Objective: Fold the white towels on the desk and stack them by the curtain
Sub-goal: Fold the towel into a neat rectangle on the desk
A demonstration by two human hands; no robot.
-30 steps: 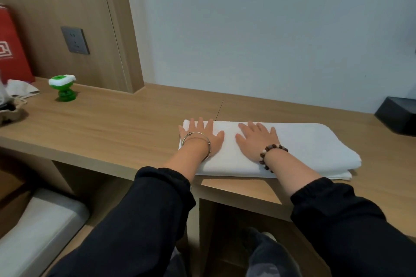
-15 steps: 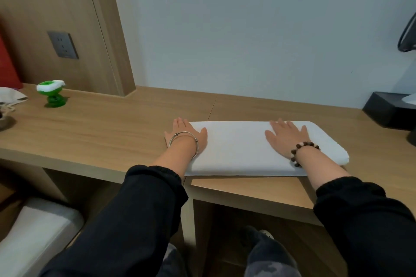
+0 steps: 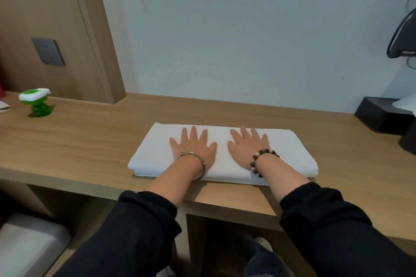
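A white towel [image 3: 290,153], folded into a long flat rectangle, lies on the wooden desk [image 3: 90,141] near its front edge. My left hand [image 3: 193,148] presses flat on the towel's left-middle part with fingers spread and straight. My right hand [image 3: 247,148] lies flat on the towel just right of the middle, fingers also spread. A thin bangle is on my left wrist and a bead bracelet on my right. No curtain is in view.
A small green and white object [image 3: 36,102] stands at the desk's far left. A black box [image 3: 380,113] sits at the right by the wall. A grey wall socket [image 3: 48,51] is on the wood panel. A grey cushioned seat [image 3: 27,245] is below left.
Both hands slid outward along the towel toward its ends, then came back to its middle. The towel now lies flatter and squarer at its right end.
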